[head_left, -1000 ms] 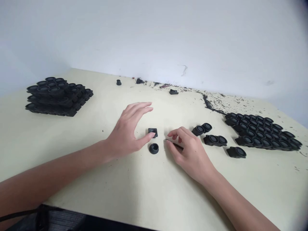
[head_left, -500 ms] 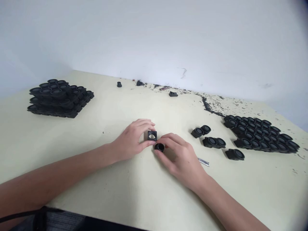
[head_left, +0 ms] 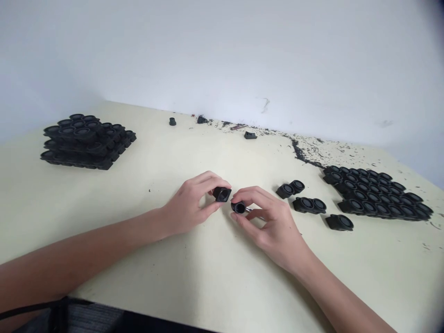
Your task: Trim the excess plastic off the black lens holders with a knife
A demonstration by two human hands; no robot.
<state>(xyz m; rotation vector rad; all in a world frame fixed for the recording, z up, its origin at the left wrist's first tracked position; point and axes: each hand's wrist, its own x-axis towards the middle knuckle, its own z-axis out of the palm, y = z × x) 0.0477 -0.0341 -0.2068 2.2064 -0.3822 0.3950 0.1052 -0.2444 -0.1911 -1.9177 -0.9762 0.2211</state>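
Observation:
My left hand (head_left: 190, 201) pinches a black square ring (head_left: 222, 194) between thumb and fingers, its round opening tilted to the right. Just right of it, my right hand (head_left: 268, 222) grips a black round part (head_left: 238, 207) by its sides, with the hollow end facing me. A small gap separates the two parts. A thin silver tool (head_left: 249, 210) shows partly behind the fingers of my right hand.
Black parts are stacked at the left (head_left: 86, 141) and laid in rows at the right (head_left: 378, 194). Several loose ones (head_left: 308, 204) lie beside the rows. A small round piece (head_left: 172, 121), a block (head_left: 250, 135) and black shavings (head_left: 301, 155) lie towards the wall.
My right hand has moved right and slightly up with the round part, away from the square ring. My left hand has tilted the ring and shifted it slightly right.

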